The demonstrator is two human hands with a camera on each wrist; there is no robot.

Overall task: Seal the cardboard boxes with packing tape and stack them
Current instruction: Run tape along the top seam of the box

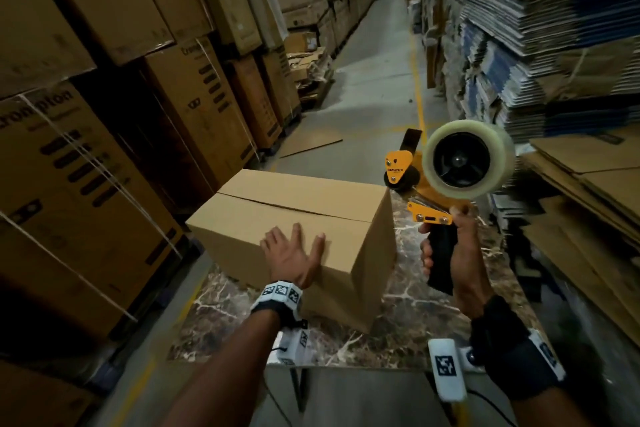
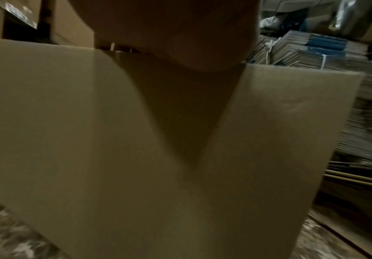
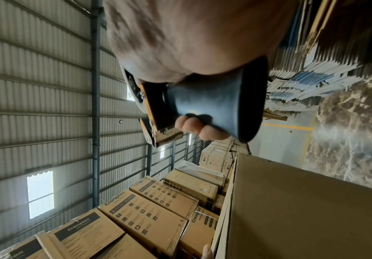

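A plain cardboard box (image 1: 298, 218) stands on a marble-patterned table (image 1: 408, 326), its top flaps folded down with a bare seam across the top. My left hand (image 1: 294, 253) lies flat with spread fingers on the near top edge of the box (image 2: 92, 131). To the right of the box, my right hand (image 1: 450, 260) grips the black handle of a yellow tape dispenser (image 1: 436, 180) carrying a clear tape roll (image 1: 467, 159). The dispenser is held in the air beside the box's far right corner. In the right wrist view my fingers (image 3: 193, 126) wrap the handle (image 3: 213, 108).
Tall stacks of printed cartons (image 1: 104, 114) line the left side. Bundles of flattened cardboard (image 1: 536, 28) and loose sheets (image 1: 588, 191) fill the right. A concrete aisle (image 1: 374, 62) with a yellow line runs ahead beyond the table.
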